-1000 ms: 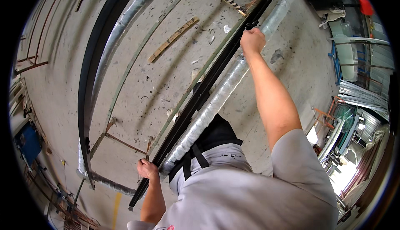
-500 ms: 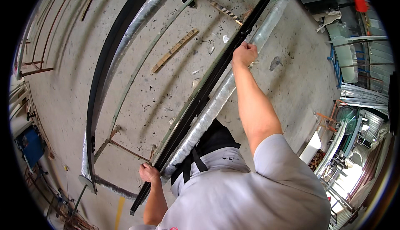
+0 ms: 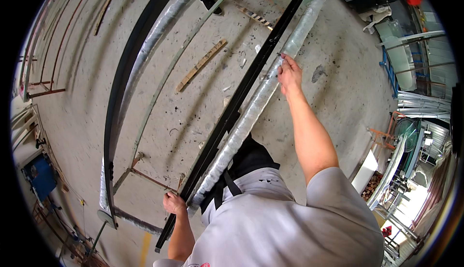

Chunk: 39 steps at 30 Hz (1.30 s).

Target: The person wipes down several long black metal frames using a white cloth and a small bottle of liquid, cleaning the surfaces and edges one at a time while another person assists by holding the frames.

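A long black metal profile [image 3: 232, 107] runs slantwise from near my body to the far right. Near its close end, my left hand [image 3: 175, 203] is closed on its left edge, fingers curled. Alongside lies a rail padded in clear plastic wrap [image 3: 251, 114], between the profile and my body. Over this wrapped rail is my right hand [image 3: 290, 76], its fingers pinched together just right of the profile. A small dark tip shows at those fingers, too small to name.
Left stands a second black bar [image 3: 112, 107] above another wrapped rail [image 3: 145, 59]. A thin green rail [image 3: 162, 83] and a wooden strip [image 3: 200, 66] lie between. A person's dark shoe [image 3: 217, 10] shows at the top. Metal stock [image 3: 423, 107] is stacked right.
My right hand has come off the black profile, moving right and slightly nearer, over the wrapped rail. My left hand stays at the near end. The view has shifted slightly.
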Each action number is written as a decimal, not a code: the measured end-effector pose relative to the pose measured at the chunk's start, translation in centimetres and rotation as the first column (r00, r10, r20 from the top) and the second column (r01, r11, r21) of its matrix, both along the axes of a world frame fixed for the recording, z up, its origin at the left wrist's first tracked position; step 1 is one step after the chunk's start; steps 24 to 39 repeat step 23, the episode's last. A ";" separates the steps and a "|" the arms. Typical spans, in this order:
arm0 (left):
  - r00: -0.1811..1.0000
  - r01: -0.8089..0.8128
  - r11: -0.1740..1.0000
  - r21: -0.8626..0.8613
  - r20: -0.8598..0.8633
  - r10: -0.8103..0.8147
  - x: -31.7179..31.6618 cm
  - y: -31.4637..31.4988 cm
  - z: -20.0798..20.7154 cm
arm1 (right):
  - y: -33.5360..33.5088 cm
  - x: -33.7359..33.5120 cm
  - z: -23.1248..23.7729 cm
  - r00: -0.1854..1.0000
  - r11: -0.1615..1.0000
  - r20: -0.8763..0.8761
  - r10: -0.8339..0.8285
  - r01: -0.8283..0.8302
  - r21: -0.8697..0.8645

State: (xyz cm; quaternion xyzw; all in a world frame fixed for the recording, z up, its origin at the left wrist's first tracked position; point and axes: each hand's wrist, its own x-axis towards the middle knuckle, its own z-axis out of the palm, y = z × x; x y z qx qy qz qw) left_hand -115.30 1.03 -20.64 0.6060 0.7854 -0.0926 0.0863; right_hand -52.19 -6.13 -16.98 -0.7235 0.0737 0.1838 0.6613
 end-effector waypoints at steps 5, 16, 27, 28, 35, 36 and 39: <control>0.977 0.213 0.971 -0.113 0.057 -0.207 1.1 1.4 0.2 | -2.3 -1.9 6.8 0.986 0.983 -0.156 0.061 -0.032 0.182; 0.606 0.417 0.893 0.168 0.681 -0.411 11.2 5.0 6.1 | -10.6 -12.7 16.1 0.922 0.940 0.208 0.328 -0.296 -0.169; 0.110 0.588 0.808 0.038 0.986 -0.126 17.6 0.1 10.7 | -16.9 -20.6 20.4 0.819 0.880 0.435 0.373 -0.165 -0.445; 0.110 0.588 0.808 0.038 0.986 -0.126 17.6 0.1 10.7 | -16.9 -20.6 20.4 0.819 0.880 0.435 0.373 -0.165 -0.445; 0.110 0.588 0.808 0.038 0.986 -0.126 17.6 0.1 10.7 | -16.9 -20.6 20.4 0.819 0.880 0.435 0.373 -0.165 -0.445; 0.110 0.588 0.808 0.038 0.986 -0.126 17.6 0.1 10.7 | -16.9 -20.6 20.4 0.819 0.880 0.435 0.373 -0.165 -0.445; 0.110 0.588 0.808 0.038 0.986 -0.126 17.6 0.1 10.7 | -16.9 -20.6 20.4 0.819 0.880 0.435 0.373 -0.165 -0.445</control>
